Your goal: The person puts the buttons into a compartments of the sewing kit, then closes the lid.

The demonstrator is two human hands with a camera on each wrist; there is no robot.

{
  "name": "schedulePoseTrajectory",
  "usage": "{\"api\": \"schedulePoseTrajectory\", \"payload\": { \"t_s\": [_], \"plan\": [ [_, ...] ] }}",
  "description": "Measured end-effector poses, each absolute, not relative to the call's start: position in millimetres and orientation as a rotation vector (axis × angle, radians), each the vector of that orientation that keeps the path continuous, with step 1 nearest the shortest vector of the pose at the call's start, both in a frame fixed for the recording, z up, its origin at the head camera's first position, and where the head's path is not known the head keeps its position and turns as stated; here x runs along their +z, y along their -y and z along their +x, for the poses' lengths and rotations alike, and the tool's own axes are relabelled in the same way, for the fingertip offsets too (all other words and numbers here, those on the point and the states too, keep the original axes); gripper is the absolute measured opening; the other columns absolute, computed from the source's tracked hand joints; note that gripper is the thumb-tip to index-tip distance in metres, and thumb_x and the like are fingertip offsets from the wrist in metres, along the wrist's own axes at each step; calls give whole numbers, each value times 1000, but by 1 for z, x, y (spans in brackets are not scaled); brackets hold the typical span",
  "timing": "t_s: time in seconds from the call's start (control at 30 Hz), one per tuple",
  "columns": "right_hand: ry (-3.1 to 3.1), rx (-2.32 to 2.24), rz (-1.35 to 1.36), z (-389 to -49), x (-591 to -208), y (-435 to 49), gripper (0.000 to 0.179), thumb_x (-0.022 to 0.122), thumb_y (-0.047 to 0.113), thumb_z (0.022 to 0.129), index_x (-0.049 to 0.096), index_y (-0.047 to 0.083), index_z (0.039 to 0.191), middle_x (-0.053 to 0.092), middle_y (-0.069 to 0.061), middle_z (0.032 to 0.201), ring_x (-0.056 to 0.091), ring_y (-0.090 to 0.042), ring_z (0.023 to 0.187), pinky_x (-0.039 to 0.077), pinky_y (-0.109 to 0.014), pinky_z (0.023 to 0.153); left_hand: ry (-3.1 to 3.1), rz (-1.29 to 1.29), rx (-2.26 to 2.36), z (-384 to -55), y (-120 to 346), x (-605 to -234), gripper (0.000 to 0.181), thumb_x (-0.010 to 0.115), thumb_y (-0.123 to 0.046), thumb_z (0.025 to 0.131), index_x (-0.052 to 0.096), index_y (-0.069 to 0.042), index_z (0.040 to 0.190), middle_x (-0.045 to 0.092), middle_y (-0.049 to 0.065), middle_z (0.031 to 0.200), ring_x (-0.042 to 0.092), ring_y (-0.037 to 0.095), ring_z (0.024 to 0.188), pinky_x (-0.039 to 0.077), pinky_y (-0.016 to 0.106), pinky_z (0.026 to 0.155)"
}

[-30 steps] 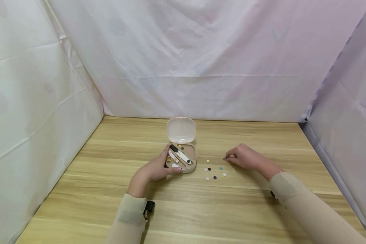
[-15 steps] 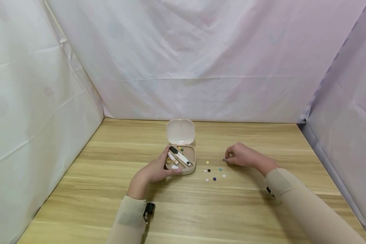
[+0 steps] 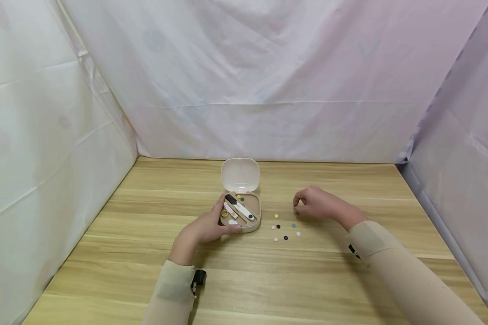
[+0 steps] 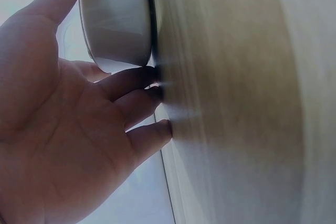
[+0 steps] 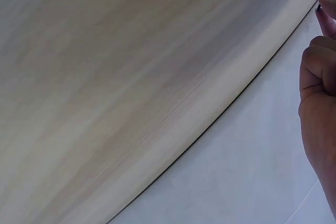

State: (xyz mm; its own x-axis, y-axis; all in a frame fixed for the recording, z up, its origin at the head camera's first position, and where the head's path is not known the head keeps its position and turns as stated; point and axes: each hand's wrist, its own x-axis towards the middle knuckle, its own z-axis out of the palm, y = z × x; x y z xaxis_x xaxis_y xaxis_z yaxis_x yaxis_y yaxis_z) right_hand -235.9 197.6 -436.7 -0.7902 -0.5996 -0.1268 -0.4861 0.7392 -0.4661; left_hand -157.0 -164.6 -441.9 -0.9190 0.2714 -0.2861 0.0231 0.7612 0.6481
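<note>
My left hand [image 3: 205, 225] grips the left side of an open beige sewing box [image 3: 252, 229], thumb along its front edge. In the left wrist view, the box's side [image 4: 115, 19] stands between thumb and fingers, and some fingertips touch the table. To the right of the box, my right hand [image 3: 319, 203] pinches a small dark button [image 5: 318, 8] between thumb and fingertips, just above the table. Loose buttons lie between hand and box, among them a yellow button [image 3: 276, 215], a teal button [image 3: 293, 225], a navy button [image 3: 285, 238] and a white button [image 3: 298, 234].
The box's translucent lid [image 3: 240, 175] stands raised at the back. Inside lie a white tool with a black end [image 3: 244, 211], a gold ring [image 3: 224, 213] and a green button [image 3: 242, 199]. Pale curtains [image 3: 244, 131] surround the wooden table [image 3: 244, 280].
My right hand has lifted the dark button from the table and moved slightly left with it. My left hand keeps its grip on the box, which stays in place.
</note>
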Motion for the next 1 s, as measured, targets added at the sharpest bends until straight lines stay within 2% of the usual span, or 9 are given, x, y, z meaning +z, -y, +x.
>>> {"api": "schedulePoseTrajectory", "payload": {
  "t_s": [0.43, 0.67, 1.0],
  "plan": [
    [-2680, -616, -936, -242, -422, -167, 9, 73, 15, 99, 78, 9, 104, 55, 3, 68, 43, -8, 60, 40, -25, 59, -2596, 215, 941, -156, 164, -440, 122, 79, -59, 92, -3, -19, 173, 37, 28, 169, 51, 43, 147, 40, 57, 124],
    [-2673, -583, -954, -247, -411, -148, 10, 72, 17, 100, 78, 10, 105, 55, 2, 71, 45, -10, 64, 41, -26, 61, -2597, 215, 938, -156, 163, -440, 122, 79, -58, 91, -2, -19, 173, 45, 31, 163, 62, 39, 134, 44, 57, 120],
    [-2710, -549, -1037, -253, -403, -114, 16, 70, 17, 100, 79, 7, 108, 50, 5, 65, 40, -8, 59, 36, -23, 56, -2595, 219, 936, -157, 165, -441, 121, 78, -60, 92, -1, -18, 173, 44, 31, 164, 56, 42, 142, 42, 58, 121]
  ]
}}
